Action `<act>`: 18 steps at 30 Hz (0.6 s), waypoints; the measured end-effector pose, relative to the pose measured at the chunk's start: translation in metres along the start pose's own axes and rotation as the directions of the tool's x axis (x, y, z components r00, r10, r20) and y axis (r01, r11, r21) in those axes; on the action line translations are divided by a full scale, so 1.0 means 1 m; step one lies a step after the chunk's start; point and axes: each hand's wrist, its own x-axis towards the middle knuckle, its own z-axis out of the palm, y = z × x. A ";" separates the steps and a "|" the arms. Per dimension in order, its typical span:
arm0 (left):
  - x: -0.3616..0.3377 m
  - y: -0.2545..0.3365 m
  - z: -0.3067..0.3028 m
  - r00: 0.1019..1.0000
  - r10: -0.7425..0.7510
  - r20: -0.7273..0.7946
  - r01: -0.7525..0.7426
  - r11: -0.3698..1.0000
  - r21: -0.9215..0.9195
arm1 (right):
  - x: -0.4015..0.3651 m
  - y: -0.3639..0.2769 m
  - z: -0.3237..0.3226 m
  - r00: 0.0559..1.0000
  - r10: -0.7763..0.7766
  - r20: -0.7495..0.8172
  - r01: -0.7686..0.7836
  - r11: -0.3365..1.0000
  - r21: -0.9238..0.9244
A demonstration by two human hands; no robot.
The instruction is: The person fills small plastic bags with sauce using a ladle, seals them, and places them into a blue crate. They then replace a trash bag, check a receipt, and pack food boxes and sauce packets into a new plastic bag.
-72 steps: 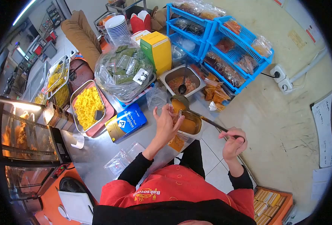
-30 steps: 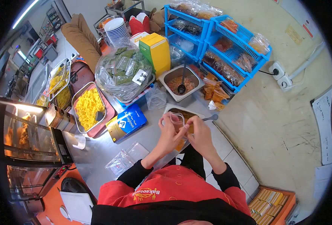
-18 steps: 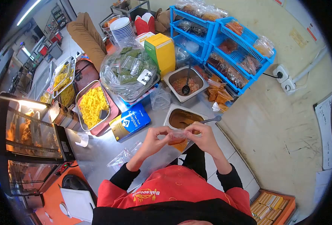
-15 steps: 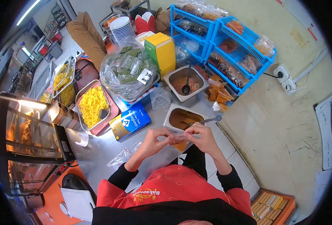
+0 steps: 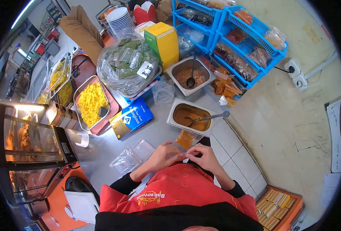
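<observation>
A small clear plastic bag of orange-brown sauce [image 5: 185, 139] hangs out beyond my fingertips, close to the front of my apron. My left hand [image 5: 165, 158] is closed, thumb and fingers pinching the upper end of the bag. Just to its right, my right hand [image 5: 202, 157] pinches the same end, and the fingertips of both hands nearly meet. The fingers partly hide the bag's top. Ahead of the hands stands a metal pan of brown sauce [image 5: 177, 122] with a ladle [image 5: 209, 117] resting in it. Flat empty plastic bags [image 5: 126, 160] lie left of my left hand.
A blue and yellow glove box [image 5: 132, 118] lies on the steel table. Farther off are a tray of yellow food [image 5: 91, 104], a large bag of green packets [image 5: 120, 79], a second metal pan [image 5: 207, 83] and blue racks [image 5: 237, 57]. At left stands a lit display case [image 5: 32, 138].
Both hands have drawn down toward my body with the bag. Its sauce-filled part now shows clearly beyond the fingers, and the pan of brown sauce is no longer partly covered by them.
</observation>
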 end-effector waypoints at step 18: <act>0.003 -0.081 0.028 0.841 -0.190 -0.506 0.356 0.899 0.255 | 0.035 0.126 0.045 0.799 0.137 -0.585 -0.158 0.987 0.015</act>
